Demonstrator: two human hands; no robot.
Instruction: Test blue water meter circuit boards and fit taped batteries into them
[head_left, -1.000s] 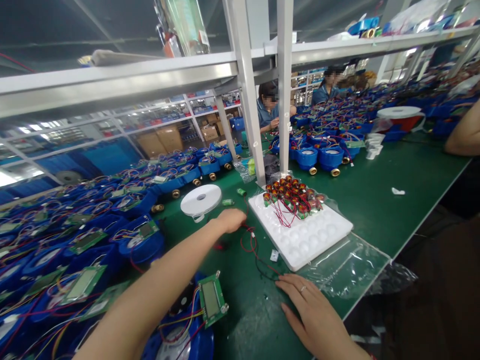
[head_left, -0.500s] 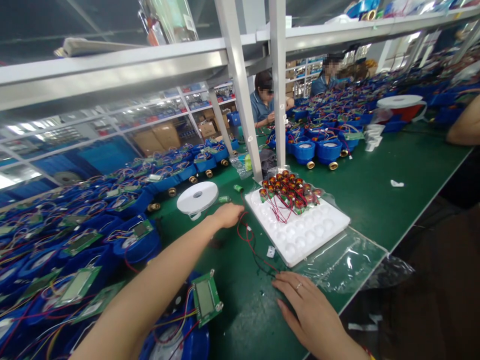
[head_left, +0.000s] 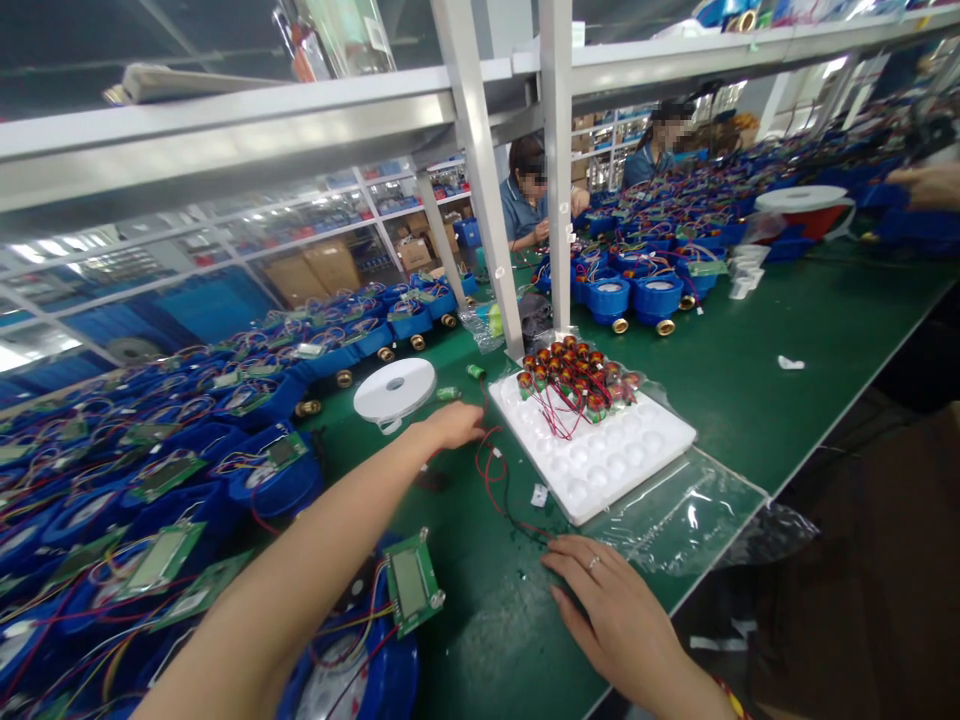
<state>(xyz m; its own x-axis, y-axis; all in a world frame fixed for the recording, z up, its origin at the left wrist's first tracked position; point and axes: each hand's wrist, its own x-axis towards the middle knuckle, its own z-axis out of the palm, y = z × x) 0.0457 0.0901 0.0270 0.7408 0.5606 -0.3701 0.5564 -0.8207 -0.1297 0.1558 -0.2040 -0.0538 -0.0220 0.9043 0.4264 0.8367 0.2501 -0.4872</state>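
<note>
My left hand (head_left: pixel 456 425) is bent down at the green table, left of the white tray. Its fingers look closed together, and what they hold, if anything, is hidden. Close beside it runs a red and black wire (head_left: pixel 491 480), which loops across the table toward my right hand (head_left: pixel 611 605). That hand lies flat with fingers stretched out, its fingertips at the wire's near end. Several round copper-coloured parts (head_left: pixel 574 365) with red and black leads sit in the white dimpled tray (head_left: pixel 634 460). Small green cylinders (head_left: pixel 448 394) lie beyond my left hand.
Blue meter bodies (head_left: pixel 274 480) with circuit boards crowd the left side. One with a display board (head_left: pixel 411 585) stands under my left forearm. A white reel (head_left: pixel 395 390) lies behind that hand. Metal posts (head_left: pixel 559 200) rise behind the tray. Co-workers (head_left: pixel 521 205) sit beyond. Clear plastic (head_left: pixel 675 520) hangs over the edge.
My left hand has shifted very slightly left. My right hand rests in nearly the same place. At the far right, another person's arm has moved up and back.
</note>
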